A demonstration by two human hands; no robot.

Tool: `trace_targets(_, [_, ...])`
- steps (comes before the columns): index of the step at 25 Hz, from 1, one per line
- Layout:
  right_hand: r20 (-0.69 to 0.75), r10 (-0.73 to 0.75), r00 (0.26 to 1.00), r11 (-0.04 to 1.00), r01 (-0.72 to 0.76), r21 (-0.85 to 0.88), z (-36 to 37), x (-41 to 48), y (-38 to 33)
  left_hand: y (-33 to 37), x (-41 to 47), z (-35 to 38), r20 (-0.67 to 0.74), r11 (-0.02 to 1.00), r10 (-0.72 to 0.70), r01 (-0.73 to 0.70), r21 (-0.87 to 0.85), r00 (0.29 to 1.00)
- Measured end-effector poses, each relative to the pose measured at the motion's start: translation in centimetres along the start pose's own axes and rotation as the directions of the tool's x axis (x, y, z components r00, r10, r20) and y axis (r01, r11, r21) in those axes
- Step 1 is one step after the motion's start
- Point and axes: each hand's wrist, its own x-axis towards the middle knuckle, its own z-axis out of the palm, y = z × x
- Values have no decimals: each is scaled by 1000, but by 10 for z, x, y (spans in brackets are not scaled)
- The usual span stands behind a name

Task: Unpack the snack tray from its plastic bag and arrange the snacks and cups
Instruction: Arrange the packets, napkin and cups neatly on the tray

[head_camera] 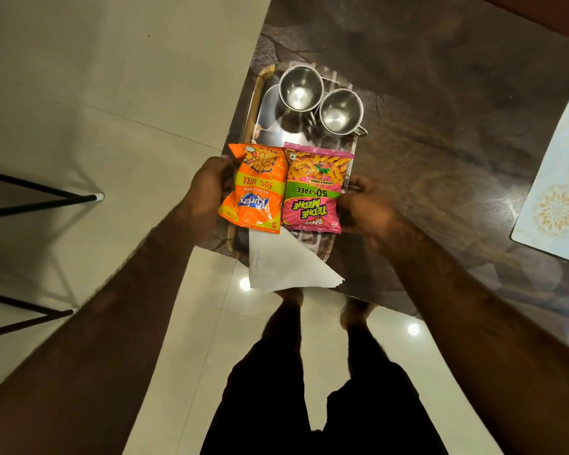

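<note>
Each grip's closure is hidden: left hand (207, 188), right hand (363, 208) flank tray (253, 103); packets cover fingertips.

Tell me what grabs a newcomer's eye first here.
Two bright snack packets, one orange and one pink, lie side by side mid-tray, with the left hand and right hand at their outer edges. Behind them stand two shiny steel cups; a white folded napkin overhangs the tray's near end.

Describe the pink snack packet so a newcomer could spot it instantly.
On the dark marble table sits a clear tray holding two steel cups and two packets. The pink packet lies right of the orange packet, beside the right hand.
</note>
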Motion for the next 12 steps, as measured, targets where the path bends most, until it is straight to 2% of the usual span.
trace_targets(2, [-26,-14,1000,999,13,-38,5,5,1,0,4,-5,-39,999,-15,17,38,999])
trace_targets(5, [-128,-76,989,996,70,-49,11,13,4,-2,12,-10,-112,929,118,-69,363,987])
trace_targets(7, [-196,-133,971,989,118,-88,11,17,9,-5,18,-15,-88,806,222,-132,577,971])
trace_targets(9, [-229,-169,959,984,151,-95,7,17,15,-9,22,-18,7,628,254,-170,759,967])
trace_targets(11, [-252,-185,950,982,171,-75,0,15,22,-13,24,-16,53,436,290,-181,881,956])
trace_targets(12, [-271,-180,946,984,169,-64,-4,14,26,-14,24,-13,57,379,319,-182,907,946])
